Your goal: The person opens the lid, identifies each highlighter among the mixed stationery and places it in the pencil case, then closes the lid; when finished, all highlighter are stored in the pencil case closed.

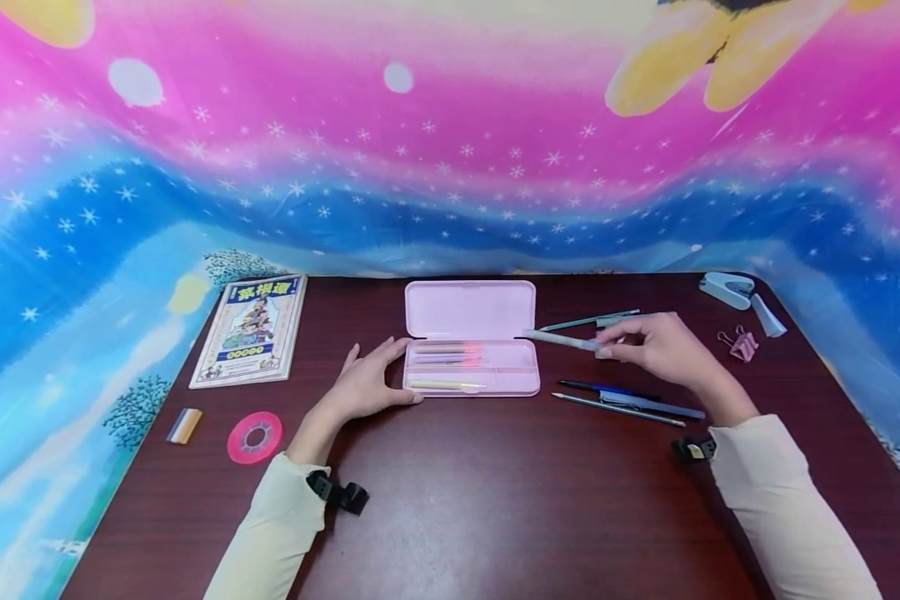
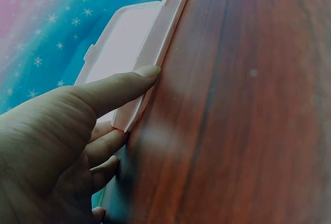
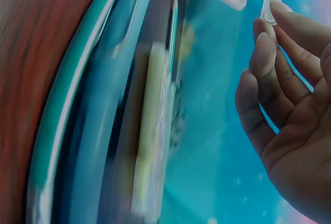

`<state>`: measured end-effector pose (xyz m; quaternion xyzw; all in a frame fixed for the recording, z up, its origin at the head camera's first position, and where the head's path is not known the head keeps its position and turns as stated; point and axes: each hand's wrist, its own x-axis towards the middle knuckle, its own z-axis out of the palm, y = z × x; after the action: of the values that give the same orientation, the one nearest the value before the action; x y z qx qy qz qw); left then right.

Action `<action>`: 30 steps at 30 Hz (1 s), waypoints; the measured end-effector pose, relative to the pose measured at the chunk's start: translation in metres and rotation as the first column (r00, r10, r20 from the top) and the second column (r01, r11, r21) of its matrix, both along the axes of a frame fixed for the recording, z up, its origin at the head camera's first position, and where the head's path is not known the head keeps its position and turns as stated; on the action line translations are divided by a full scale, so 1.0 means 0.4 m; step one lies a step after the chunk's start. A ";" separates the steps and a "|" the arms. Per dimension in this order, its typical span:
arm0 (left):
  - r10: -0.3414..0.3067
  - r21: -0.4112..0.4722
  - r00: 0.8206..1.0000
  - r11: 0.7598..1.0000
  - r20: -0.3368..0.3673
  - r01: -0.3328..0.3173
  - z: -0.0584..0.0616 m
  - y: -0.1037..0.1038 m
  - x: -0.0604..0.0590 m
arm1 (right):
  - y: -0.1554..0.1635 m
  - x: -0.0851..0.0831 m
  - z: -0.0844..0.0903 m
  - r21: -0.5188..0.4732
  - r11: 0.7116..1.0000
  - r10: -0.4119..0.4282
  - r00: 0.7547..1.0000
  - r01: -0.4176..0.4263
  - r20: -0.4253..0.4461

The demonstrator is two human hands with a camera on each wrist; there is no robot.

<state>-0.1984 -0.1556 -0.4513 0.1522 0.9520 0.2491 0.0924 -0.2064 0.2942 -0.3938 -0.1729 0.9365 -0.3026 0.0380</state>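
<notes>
A pink pencil case point(image 1: 469, 308) lies with its lid raised at the middle of the table. Several slim pens point(image 1: 446, 352) fill its back compartment, and a pale yellow pen point(image 1: 442, 385) lies in the front one. My left hand point(image 1: 367, 385) holds the case's left end; in the left wrist view the thumb point(image 2: 124, 87) presses its front side. Between thumb and fingertips, my right hand point(image 1: 648, 346) pinches a pale, whitish pen point(image 1: 562, 337), its far end by the case's back right corner. Only the pen's near end shows in the right wrist view.
Right of the case lie a green pencil point(image 1: 585, 321), a blue pen point(image 1: 607, 389) and a pencil point(image 1: 618, 408). Farther right are a stapler point(image 1: 727, 290) and a pink binder clip point(image 1: 741, 343). At left are booklets point(image 1: 249, 329), an eraser point(image 1: 184, 426) and pink tape point(image 1: 255, 437).
</notes>
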 end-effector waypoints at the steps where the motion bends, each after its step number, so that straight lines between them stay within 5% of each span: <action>1: -0.001 0.002 1.000 1.000 0.002 0.001 0.000 0.001 0.000 | -0.012 -0.002 0.000 -0.001 1.000 0.007 1.000 -0.007 0.009; 15: 0.004 0.006 1.000 1.000 0.011 -0.005 -0.001 0.002 -0.002 | -0.198 -0.047 -0.014 -0.044 0.986 0.162 0.987 -0.161 0.019; 30: -0.006 0.018 1.000 1.000 -0.020 0.007 -0.010 -0.004 -0.007 | -0.323 -0.048 -0.030 0.033 0.980 0.195 0.981 -0.195 0.013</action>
<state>-0.2011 -0.1572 -0.4552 0.1586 0.9501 0.2556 0.0822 -0.2256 0.1648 -0.4057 -0.2618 0.9200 -0.2820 0.0749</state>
